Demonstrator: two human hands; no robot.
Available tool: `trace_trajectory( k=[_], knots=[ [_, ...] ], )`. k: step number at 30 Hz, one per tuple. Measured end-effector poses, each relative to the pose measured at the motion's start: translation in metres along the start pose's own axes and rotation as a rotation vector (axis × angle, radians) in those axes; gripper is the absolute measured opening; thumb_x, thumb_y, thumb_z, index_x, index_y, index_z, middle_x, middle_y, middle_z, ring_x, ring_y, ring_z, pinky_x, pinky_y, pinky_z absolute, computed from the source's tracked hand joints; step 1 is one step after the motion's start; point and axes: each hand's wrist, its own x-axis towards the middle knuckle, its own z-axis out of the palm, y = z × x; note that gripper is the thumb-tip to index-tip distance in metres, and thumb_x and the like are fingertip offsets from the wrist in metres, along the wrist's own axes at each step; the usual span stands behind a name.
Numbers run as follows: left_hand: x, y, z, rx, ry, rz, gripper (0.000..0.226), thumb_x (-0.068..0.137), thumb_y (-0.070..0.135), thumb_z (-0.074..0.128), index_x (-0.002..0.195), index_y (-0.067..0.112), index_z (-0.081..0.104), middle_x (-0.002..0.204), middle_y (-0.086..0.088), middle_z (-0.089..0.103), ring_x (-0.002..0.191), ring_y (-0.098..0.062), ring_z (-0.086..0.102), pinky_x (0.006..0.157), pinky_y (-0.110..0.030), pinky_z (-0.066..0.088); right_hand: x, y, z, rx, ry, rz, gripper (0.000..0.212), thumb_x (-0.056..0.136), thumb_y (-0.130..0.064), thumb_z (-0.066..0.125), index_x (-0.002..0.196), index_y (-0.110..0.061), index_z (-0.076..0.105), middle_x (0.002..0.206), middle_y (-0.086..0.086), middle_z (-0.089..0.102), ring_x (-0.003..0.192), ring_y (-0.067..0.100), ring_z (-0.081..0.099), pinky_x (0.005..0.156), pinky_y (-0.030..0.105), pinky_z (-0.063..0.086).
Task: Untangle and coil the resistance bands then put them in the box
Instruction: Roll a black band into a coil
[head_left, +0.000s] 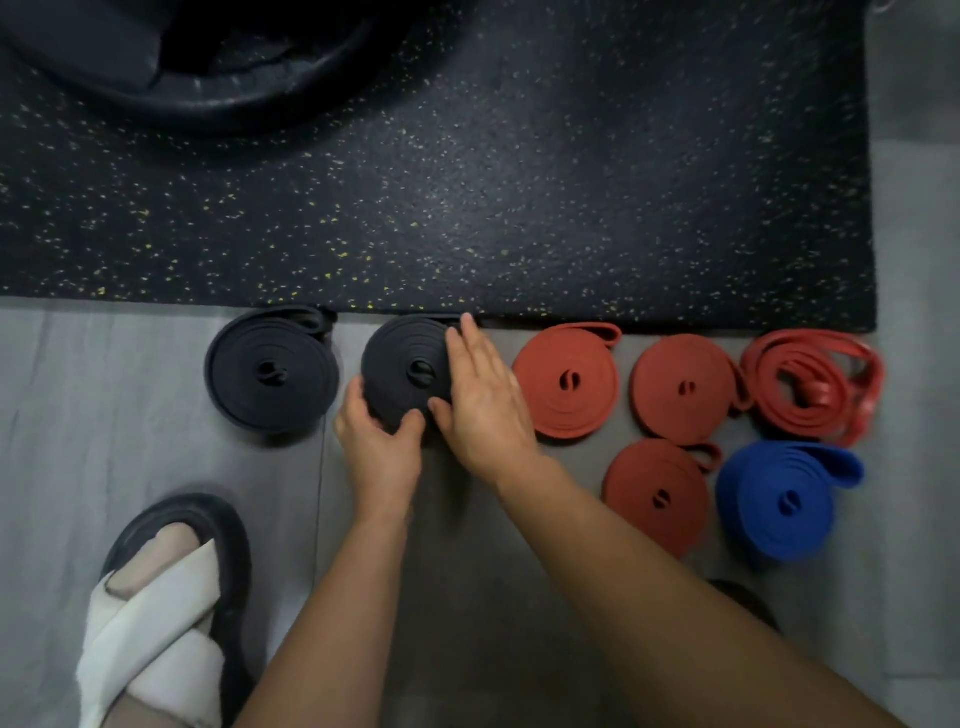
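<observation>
On floor (130, 389), left hand (379, 441) gripping black coil (400, 353)

1 wide-angle head camera looks nearly straight down, close over the grey floor (156, 395), speckled mat (519, 182) ahead.

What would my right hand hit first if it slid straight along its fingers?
Probably the edge of the black yellow-speckled rubber mat, right beyond the right hand flat on the black coiled resistance band.
</observation>
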Motion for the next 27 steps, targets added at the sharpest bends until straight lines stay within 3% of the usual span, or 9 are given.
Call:
trace_trajectory(
  k=[2,8,13,21,25,27],
  knots=[
    [0.003,-0.005,0.004,0.05,0.012,-0.011,0.089,0.054,0.035,0.063,0.136,0.013,0.036,0.133,-0.019,0.046,0.12,-0.029,0.051,0.104,-0.046,0.041,-0.011,-0.001,-0.002,0.032,-0.011,-0.013,0.07,0.092,-0.021,0.05,0.148,-0.013,0.009,0.158,0.002,-0.003,0.145,0.017,0.002,0.115,0.029,0.005],
    [-0.023,0.012,0.005,0.418,0.113,0.076,0.073,0.077,0.003,0.066,0.14,0.002,0.031,0.142,-0.024,0.024,0.127,-0.04,0.032,0.11,-0.04,0.026,-0.043,0.014,-0.012,0.14,-0.071,0.051,0.06,0.091,-0.021,0.053,0.144,-0.01,0.025,0.148,0.01,0.028,0.135,0.026,0.025,0.112,0.034,0.022],
    [-0.058,0.026,-0.011,0.526,-0.073,0.044,0.065,0.081,0.004,0.064,0.138,0.0,0.033,0.139,-0.026,0.03,0.125,-0.041,0.037,0.107,-0.042,0.03,-0.095,0.038,-0.027,0.105,-0.248,0.197,0.049,0.091,-0.023,0.052,0.134,-0.004,0.038,0.137,0.018,0.037,0.128,0.033,0.035,0.106,0.039,0.032],
    [-0.128,0.056,-0.042,0.429,-0.194,-0.133,0.051,0.087,0.009,0.06,0.132,-0.002,0.04,0.131,-0.023,0.046,0.114,-0.039,0.049,0.097,-0.045,0.043,-0.173,0.008,-0.048,0.104,-0.243,0.254,0.038,0.089,-0.022,0.051,0.122,-0.004,0.049,0.13,0.02,0.048,0.12,0.033,0.048,0.096,0.035,0.04],
    [-0.165,0.083,-0.047,0.388,-0.261,-0.062,0.04,0.087,0.01,0.059,0.123,0.001,0.046,0.119,-0.023,0.055,0.108,-0.039,0.054,0.089,-0.042,0.045,-0.208,-0.016,-0.068,0.115,-0.208,0.196,0.041,0.091,-0.026,0.05,0.126,-0.003,0.047,0.132,0.02,0.048,0.121,0.033,0.047,0.096,0.036,0.04],
    [-0.182,0.098,-0.051,0.365,-0.304,-0.016,0.038,0.087,0.01,0.059,0.122,0.002,0.045,0.103,-0.021,0.059,0.094,-0.036,0.058,0.08,-0.04,0.047,-0.224,-0.023,-0.08,0.11,-0.179,0.191,0.041,0.092,-0.026,0.049,0.126,-0.003,0.048,0.132,0.021,0.048,0.12,0.034,0.048,0.096,0.036,0.04]
  ],
)
